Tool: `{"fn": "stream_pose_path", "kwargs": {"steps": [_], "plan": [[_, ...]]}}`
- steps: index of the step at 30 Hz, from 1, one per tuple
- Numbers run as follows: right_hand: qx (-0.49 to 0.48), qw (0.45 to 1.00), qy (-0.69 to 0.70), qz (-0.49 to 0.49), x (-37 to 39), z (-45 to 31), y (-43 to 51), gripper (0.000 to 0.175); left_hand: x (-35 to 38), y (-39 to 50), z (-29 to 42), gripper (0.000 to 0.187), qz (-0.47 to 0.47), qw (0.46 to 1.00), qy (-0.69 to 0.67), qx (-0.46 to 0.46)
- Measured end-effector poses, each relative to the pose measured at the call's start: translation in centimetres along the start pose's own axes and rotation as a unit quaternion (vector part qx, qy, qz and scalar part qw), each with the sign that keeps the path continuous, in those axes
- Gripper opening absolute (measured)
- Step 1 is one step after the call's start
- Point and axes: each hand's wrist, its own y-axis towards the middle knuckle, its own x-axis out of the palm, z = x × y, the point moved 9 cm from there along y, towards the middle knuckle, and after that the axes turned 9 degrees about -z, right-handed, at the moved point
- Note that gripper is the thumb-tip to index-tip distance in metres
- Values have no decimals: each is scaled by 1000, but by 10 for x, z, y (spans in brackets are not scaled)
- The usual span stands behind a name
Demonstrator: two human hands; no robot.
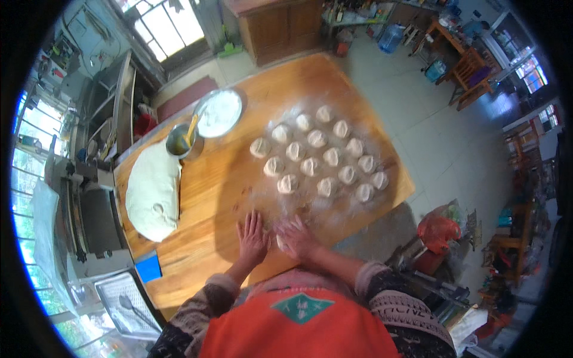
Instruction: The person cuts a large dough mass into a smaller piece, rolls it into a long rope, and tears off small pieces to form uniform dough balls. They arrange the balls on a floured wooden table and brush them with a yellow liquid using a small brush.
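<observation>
On the wooden table, my left hand (pixel 253 238) lies palm down, fingers spread and holding nothing. Beside it my right hand (pixel 299 239), slightly blurred, is cupped over a dough piece (pixel 281 242); only the dough's left side shows past the palm. Ahead of both hands, several shaped dough pieces (pixel 309 166) with creased tops sit in loose rows on a floured patch. A large flat dough sheet (pixel 152 192) rests at the left, with a small lump near its lower end.
Beyond the dough sheet stand a metal pot (pixel 175 142) with a yellow-handled utensil (pixel 192 127) and a round basin of flour (pixel 221 112). A blue square object (pixel 148 267) lies at the table's left edge. Right of the table is a red plastic bag (pixel 438 232).
</observation>
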Motion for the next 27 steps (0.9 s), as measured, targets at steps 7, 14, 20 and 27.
{"fn": "stream_pose_path", "kwargs": {"steps": [7,14,20,27], "plan": [[245,955,-15,165,-90,130,-21,62,-47,107,82,63,122,972,-104,173],[246,966,14,81,-47,126,-43,54,-27,101,40,32,115,978,-104,137],[251,965,-1,83,-22,78,-67,66,-37,45,-54,72,107,989,-65,-82],[218,969,-91,66,-17,98,-22,80,-52,94,-36,81,207,972,73,-82]]}}
